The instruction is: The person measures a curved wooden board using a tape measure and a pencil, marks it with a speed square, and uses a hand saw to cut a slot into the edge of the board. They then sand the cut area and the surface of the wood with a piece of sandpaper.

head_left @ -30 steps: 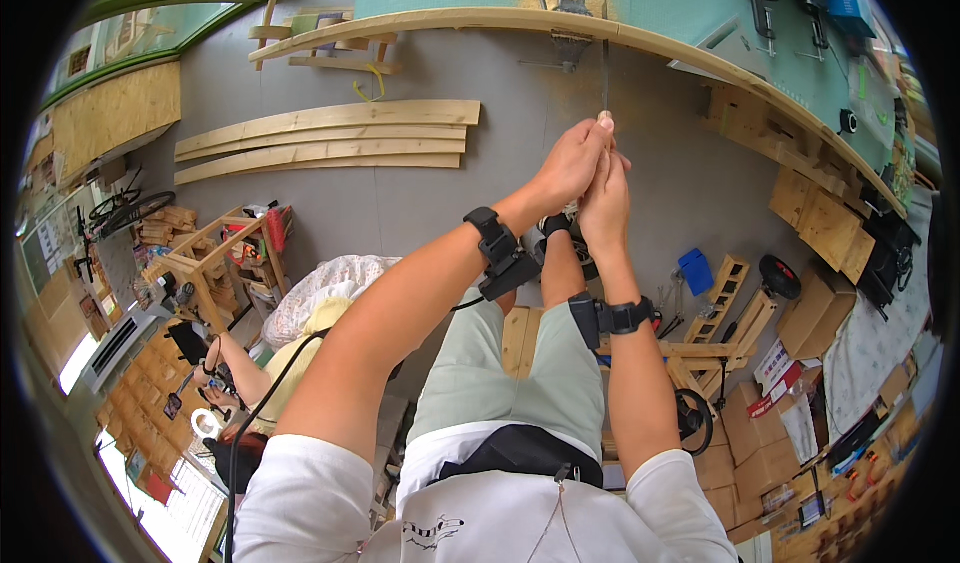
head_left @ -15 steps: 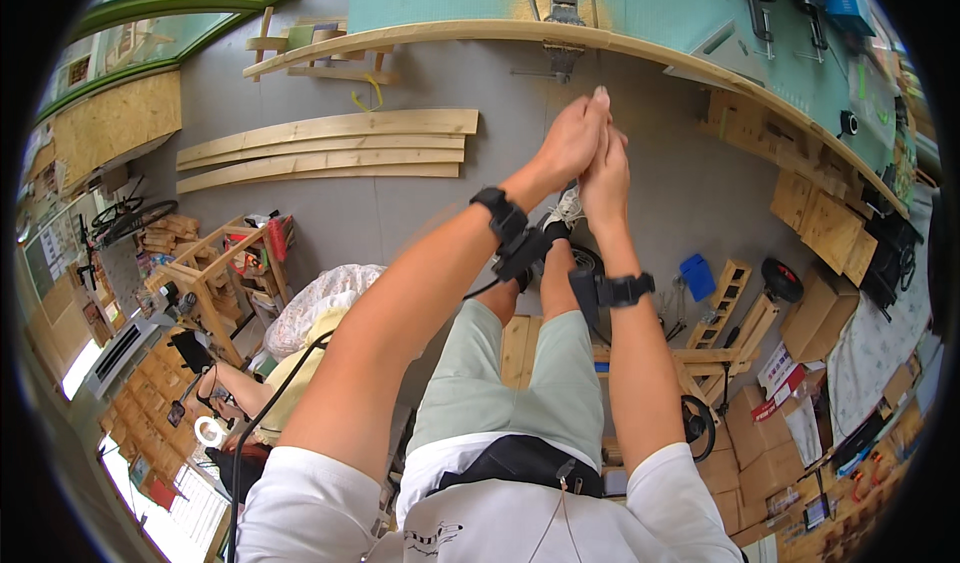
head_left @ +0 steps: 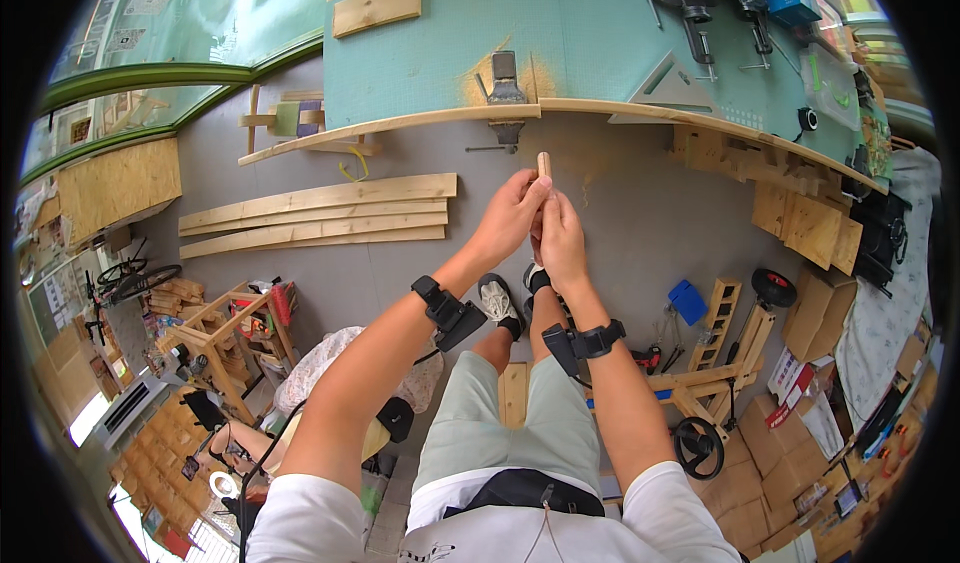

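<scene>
A short, pale wooden stick (head_left: pixel 544 163) stands up out of my two hands, just in front of the workbench edge. My left hand (head_left: pixel 508 221) is closed around it, thumb and fingers pinching its side. Against it, my right hand (head_left: pixel 563 241) is closed on the lower part, which the fingers hide. Ahead of the hands, a small bench vise (head_left: pixel 507 88) is clamped to the bench edge, with sawdust (head_left: pixel 478 85) around it. I cannot see anything in its jaws.
The teal-topped workbench (head_left: pixel 590 63) carries a wooden board (head_left: pixel 377 9), a triangular square (head_left: pixel 670 91) and clamps (head_left: pixel 690 8). Long planks (head_left: pixel 320 203) lie at left. Another person (head_left: pixel 250 443) sits at lower left. Wooden frames with wheels (head_left: pixel 740 363) stand at right.
My view has shifted, bringing more of the bench in. My hands appear lower in the picture and slightly left, and the stick now shows clearly above them.
</scene>
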Tool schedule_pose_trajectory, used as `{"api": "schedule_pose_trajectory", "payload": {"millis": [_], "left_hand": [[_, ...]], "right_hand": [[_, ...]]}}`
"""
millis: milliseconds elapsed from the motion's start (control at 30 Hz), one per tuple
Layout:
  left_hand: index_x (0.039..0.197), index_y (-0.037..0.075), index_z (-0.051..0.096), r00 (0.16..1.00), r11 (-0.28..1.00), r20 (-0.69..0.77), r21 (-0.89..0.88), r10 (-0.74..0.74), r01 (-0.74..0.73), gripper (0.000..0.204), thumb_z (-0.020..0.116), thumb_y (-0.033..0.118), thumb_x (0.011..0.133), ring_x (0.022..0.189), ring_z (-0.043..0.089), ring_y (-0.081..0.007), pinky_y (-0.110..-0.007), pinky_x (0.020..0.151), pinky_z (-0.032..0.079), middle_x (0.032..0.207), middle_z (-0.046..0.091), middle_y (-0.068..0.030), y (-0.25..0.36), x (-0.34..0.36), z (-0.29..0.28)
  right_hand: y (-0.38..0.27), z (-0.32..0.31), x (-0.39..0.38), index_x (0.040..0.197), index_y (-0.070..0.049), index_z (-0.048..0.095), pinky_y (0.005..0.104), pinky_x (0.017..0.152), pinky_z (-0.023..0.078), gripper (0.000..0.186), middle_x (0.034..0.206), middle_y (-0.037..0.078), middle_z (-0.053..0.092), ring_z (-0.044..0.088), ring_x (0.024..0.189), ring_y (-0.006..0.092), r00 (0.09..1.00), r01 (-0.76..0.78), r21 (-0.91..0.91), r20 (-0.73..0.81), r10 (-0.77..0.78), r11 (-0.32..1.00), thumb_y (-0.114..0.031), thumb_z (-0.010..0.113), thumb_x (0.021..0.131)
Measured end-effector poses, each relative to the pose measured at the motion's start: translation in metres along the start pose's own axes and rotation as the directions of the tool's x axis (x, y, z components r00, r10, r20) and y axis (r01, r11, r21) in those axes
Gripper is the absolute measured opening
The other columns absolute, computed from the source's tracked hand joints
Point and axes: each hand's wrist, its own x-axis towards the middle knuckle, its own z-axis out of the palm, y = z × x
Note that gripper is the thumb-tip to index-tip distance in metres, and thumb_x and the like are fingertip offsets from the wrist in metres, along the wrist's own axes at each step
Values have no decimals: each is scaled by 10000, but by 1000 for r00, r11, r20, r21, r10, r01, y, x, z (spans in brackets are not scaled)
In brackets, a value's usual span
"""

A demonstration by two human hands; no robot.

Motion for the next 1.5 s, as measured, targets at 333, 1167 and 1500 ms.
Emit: {"api": "schedule_pose_trajectory", "payload": {"millis": [333, 1167, 1500], "left_hand": [[1263, -14, 598, 968, 989, -238, 140, 82, -49, 357, 453, 280, 1123, 982, 657, -143, -321, 921, 515, 1139, 704, -103, 14, -19, -10], [1169, 135, 683, 792, 235, -195, 970, 579, 67, 294, 741, 147, 880, 1290, 553, -298, -526, 1185, 304, 1195, 677, -30, 61, 19, -96], [1159, 150, 682, 796, 235, -210, 968, 567, 88, 291, 735, 137, 874, 1269, 564, -279, -532, 1184, 294, 1136, 679, -18, 68, 15, -97]], "right_hand": [[-61, -34, -25, 1097, -58, 609, 205, 471, 338, 324, 679, -50, 484, 416, 543, 22, 991, 122, -2, 47, -122, 993, -359, 493, 1103], [-236, -147, 266, 1353, 7, 605, 353, 1039, 478, 481, 1303, 181, 674, 634, 1224, 271, 872, 473, -736, 317, -372, 483, -283, 661, 974], [-144, -222, 75, 1281, -61, 551, 307, 723, 566, 499, 1112, 102, 657, 676, 945, 177, 949, -264, 220, -112, 293, 939, -480, 629, 1021]]}}
